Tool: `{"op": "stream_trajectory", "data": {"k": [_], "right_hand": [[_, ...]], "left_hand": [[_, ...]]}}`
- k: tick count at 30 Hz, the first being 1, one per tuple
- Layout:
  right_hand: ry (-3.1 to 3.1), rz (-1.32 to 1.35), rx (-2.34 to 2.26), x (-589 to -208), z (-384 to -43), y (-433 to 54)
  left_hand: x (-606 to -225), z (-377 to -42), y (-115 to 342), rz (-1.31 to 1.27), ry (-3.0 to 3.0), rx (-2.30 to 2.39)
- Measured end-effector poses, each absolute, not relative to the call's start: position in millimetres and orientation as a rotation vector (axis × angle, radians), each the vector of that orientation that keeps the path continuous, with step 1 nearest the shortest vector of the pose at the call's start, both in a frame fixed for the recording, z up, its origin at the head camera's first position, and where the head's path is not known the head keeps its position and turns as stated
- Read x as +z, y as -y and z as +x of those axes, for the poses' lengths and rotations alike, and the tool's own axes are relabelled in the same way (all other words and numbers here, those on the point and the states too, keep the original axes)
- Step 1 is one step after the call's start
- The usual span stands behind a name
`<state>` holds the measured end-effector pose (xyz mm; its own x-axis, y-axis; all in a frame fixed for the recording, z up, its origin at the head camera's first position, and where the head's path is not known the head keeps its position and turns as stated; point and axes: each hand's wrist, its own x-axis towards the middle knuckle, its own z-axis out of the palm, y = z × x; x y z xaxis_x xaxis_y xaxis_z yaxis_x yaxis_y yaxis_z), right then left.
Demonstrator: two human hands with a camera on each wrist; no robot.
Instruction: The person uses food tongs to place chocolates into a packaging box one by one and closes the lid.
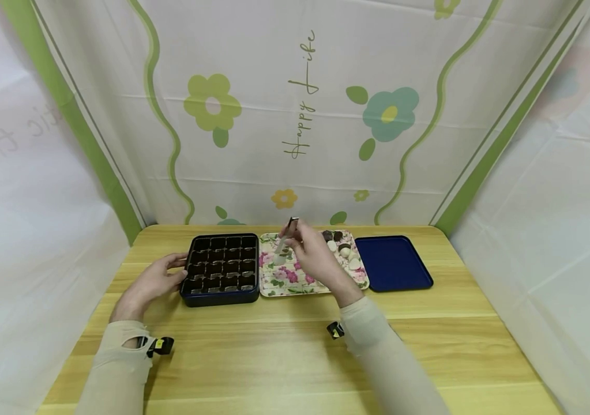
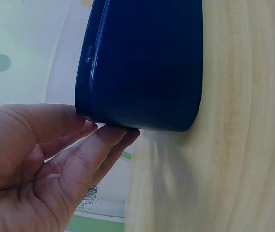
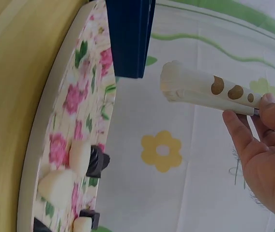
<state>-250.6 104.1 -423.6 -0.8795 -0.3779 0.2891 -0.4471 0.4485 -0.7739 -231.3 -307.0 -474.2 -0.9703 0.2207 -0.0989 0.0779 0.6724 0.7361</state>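
Observation:
In the head view, a dark blue box (image 1: 220, 298) with a brown divided insert (image 1: 222, 262) stands at the left of the row. My left hand (image 1: 156, 280) touches the box's left side with thumb and fingers; the left wrist view shows the fingertips (image 2: 115, 133) against the blue wall. My right hand (image 1: 315, 257) pinches small white tongs (image 3: 205, 89) with brown spots by their end. Their broad tips hang over the left part of a flowered tray (image 1: 286, 282), and no item shows between them. Dark and white chocolates (image 1: 345, 252) lie at the tray's right side.
A flat blue lid (image 1: 393, 262) lies right of the tray, its edge close against it. All stand toward the back of the wooden table (image 1: 274, 357). A printed cloth (image 1: 295, 115) hangs behind the table, with white cloth at both sides.

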Motion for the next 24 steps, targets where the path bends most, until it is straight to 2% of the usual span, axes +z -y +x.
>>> {"op": "stream_trajectory", "data": {"k": [11,24], "right_hand": [[2.584,0.800,1.497,-421.8,-243.9,-73.9],[2.570,0.805,1.443,-440.4,-250.2,-43.7]], "left_hand": [[-474.1,-231.3,306.4,0.246,-2.713,1.171],[-473.8,-231.1,306.4,0.233,-2.683,1.197]]}}
